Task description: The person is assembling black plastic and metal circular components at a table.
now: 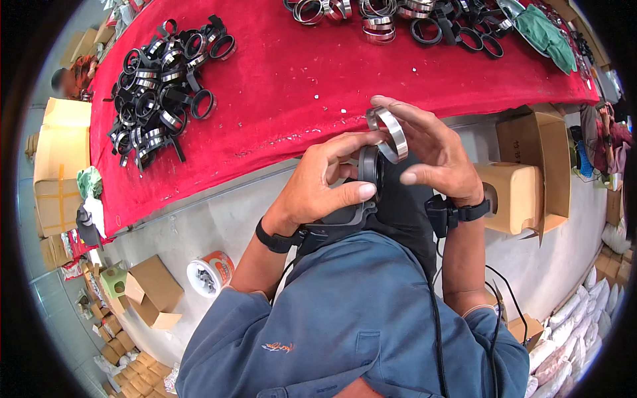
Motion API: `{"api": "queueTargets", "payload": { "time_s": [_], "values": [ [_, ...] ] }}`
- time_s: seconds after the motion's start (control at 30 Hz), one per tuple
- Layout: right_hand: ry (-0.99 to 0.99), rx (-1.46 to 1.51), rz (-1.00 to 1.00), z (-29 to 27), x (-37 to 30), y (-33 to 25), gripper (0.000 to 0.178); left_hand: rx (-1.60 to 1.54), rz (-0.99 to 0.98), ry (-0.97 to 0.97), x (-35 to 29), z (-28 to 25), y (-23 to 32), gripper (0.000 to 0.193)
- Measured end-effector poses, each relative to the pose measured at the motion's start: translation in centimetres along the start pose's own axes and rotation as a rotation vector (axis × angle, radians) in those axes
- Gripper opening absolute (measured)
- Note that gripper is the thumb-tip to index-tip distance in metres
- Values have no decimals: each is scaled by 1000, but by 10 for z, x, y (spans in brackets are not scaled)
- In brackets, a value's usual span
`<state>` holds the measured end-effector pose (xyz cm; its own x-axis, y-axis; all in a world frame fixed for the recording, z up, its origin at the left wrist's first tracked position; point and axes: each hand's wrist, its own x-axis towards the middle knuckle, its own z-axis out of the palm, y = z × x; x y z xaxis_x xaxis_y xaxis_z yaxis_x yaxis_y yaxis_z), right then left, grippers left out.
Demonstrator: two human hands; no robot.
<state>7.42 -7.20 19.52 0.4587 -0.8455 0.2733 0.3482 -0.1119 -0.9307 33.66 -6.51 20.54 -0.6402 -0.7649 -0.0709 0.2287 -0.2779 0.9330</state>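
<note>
My left hand (pixel 315 182) is closed around a black plastic ring (pixel 369 174) with a bracket-like arm, thumb on its near side. Just above it, a shiny silver metal ring (pixel 397 138) stands tilted at the fingers of my right hand (pixel 438 149). The right fingers curve over the metal ring's far side, while the right thumb stays apart from it. The left index fingertip reaches the metal ring's edge. Both rings are close together, over my lap in front of the table's edge. The right fingertips behind the metal ring are partly hidden.
A red-covered table (pixel 265 86) lies ahead. On it are a heap of black and silver rings (pixel 159 86) at left and stacked metal rings (pixel 378 26) farther back. A green cloth (pixel 545 36) lies far right. Cardboard boxes (pixel 554 169) and a white bucket (pixel 204 277) stand on the floor.
</note>
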Motion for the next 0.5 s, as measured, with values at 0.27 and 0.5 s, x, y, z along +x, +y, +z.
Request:
{"api": "queueTargets", "payload": {
  "time_s": [0.27, 0.5],
  "values": [
    [30, 43, 18, -12, -10, 1, 91, -57, -62, -76, -1, 5, 2, 85],
    [20, 53, -66, -16, -17, -2, 96, -276, 96, 63, -2, -7, -13, 104]
  ]
}}
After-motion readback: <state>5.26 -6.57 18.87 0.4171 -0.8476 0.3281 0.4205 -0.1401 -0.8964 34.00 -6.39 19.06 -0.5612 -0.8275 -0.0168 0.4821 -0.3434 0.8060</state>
